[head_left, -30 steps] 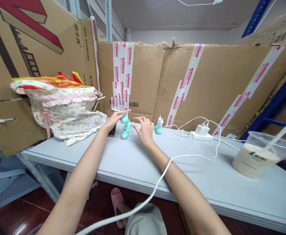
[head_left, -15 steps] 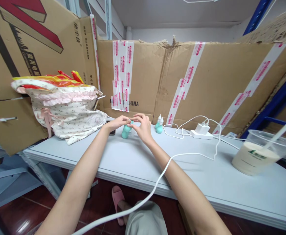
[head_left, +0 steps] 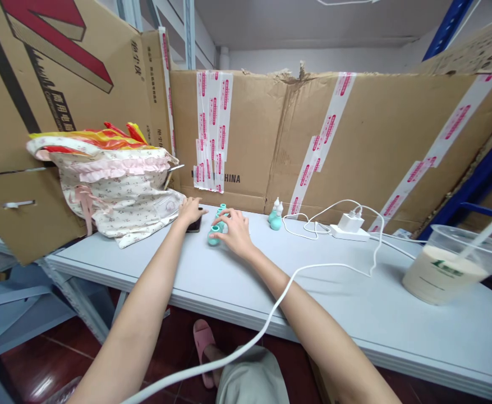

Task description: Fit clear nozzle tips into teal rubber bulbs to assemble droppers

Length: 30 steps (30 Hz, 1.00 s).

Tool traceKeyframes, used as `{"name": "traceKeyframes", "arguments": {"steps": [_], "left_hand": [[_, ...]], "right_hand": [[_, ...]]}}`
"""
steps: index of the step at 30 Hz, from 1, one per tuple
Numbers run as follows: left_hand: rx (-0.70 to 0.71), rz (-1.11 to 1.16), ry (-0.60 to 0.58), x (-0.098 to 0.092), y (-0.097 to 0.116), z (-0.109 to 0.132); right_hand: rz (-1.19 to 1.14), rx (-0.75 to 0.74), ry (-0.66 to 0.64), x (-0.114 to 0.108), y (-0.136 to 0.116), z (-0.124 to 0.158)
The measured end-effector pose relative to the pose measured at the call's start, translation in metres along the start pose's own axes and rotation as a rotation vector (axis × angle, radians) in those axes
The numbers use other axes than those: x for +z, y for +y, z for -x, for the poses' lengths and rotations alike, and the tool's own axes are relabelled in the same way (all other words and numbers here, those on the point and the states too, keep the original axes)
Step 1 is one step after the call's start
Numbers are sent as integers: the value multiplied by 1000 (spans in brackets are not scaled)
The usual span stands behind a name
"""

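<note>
Small teal bottles (head_left: 214, 240) with open round mouths stand in a row on the grey table (head_left: 203, 266). My right hand (head_left: 235, 233) is at their right side, thumb and fingers curled around a bottle near the front of the row; its fingers partly cover the others. To the left of the row, my left hand (head_left: 190, 212) has its fingers apart and is over a dark phone (head_left: 195, 225), with nothing visible in it. Farther right, by the cardboard wall, stand teal bottles with white pointed tips (head_left: 275, 217).
A flowered cloth bag (head_left: 115, 191) sits at the left. To the right are a white charger on a power strip (head_left: 350, 231) and a plastic cup with a straw (head_left: 443, 269). A white cable (head_left: 271, 314) hangs across the table's front edge. Cardboard (head_left: 254, 134) stands behind.
My hands have separated. My left hand moved left, off the bottles, toward the phone. My right hand moved slightly down and stays at the bottles, whose open mouths now show.
</note>
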<state>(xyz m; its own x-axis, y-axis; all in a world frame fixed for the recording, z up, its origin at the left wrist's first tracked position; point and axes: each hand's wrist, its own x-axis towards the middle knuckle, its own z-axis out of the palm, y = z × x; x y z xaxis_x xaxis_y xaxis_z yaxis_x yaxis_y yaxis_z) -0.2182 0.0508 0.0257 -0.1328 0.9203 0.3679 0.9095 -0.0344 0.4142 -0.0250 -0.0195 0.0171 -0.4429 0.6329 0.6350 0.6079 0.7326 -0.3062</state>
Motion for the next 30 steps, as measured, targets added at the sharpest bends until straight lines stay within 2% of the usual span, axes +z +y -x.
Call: {"name": "traceKeyframes", "arguments": {"steps": [2, 4, 10, 14, 18, 21, 26, 30], "left_hand": [[-45, -254, -102, 7, -6, 2], [-61, -377, -211, 8, -10, 3], [-98, -373, -328, 5, -15, -1], [-71, -394, -387, 16, -11, -4], [-102, -409, -464, 19, -20, -7], [-122, -407, -491, 16, -31, -9], [-134, -406, -495, 15, -35, -10], [-114, -388, -477, 18, -31, -10]], "right_hand": [[34, -19, -21, 3, 0, 3], [51, -27, -32, 4, 1, 4], [37, -34, -55, 2, 4, 4], [33, -47, -8, -4, 0, 2], [87, -28, 76, -21, 5, -6], [193, 66, 216, -42, 26, -12], [408, 353, 434, -66, 84, -4], [423, 501, 394, -71, 120, 8]]}}
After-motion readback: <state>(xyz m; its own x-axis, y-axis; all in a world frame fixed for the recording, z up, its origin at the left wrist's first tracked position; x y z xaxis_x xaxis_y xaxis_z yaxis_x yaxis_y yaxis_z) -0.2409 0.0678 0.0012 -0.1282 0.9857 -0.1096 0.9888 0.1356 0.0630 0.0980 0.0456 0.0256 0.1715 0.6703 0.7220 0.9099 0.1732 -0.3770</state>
